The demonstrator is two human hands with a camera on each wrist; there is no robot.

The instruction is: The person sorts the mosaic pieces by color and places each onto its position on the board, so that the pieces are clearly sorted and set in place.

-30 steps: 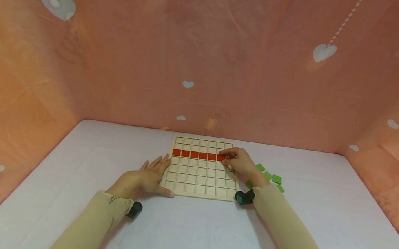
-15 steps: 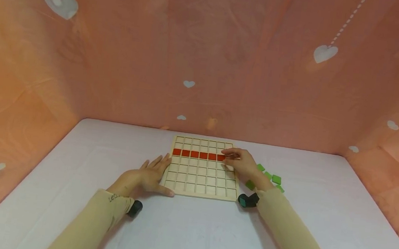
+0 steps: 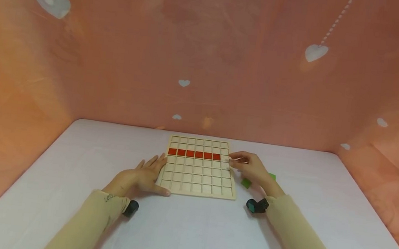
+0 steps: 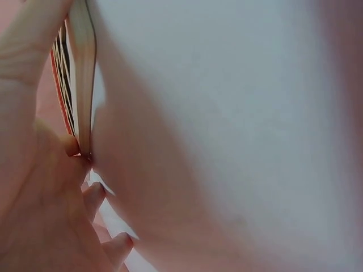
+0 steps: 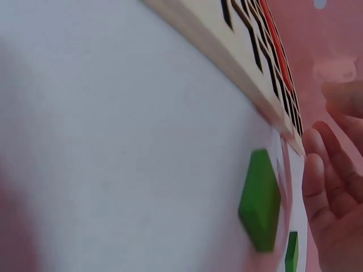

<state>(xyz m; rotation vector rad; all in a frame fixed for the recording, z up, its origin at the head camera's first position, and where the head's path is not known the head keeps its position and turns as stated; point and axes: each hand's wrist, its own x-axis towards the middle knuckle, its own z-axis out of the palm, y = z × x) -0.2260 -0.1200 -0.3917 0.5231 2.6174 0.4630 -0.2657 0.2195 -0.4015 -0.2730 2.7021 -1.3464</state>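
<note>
A pale wooden grid board (image 3: 197, 178) lies flat on the white table. Several red tiles (image 3: 199, 154) fill one row of its cells from the left side; that row's rightmost cell is bare. My left hand (image 3: 147, 178) rests against the board's left edge, fingers spread, thumb by the near corner. Just off the right edge is my right hand (image 3: 252, 166), its fingers loosely bent, and the right wrist view shows no tile between thumb and fingers. Beneath and beside that hand lie green tiles (image 3: 246, 183), partly hidden by it; a thick green tile (image 5: 261, 201) shows up close in the right wrist view.
The white table (image 3: 179, 237) stretches to both sides and in front of the board. Behind it and along the sides hangs an orange-pink cloth (image 3: 207, 59) with pale hearts. Each wrist wears a small black camera, such as the right one (image 3: 256, 206).
My right hand has drawn back rightward from the last red tile to beside the board's edge, covering more green tiles. My left hand stays in place; the head view has shifted slightly.
</note>
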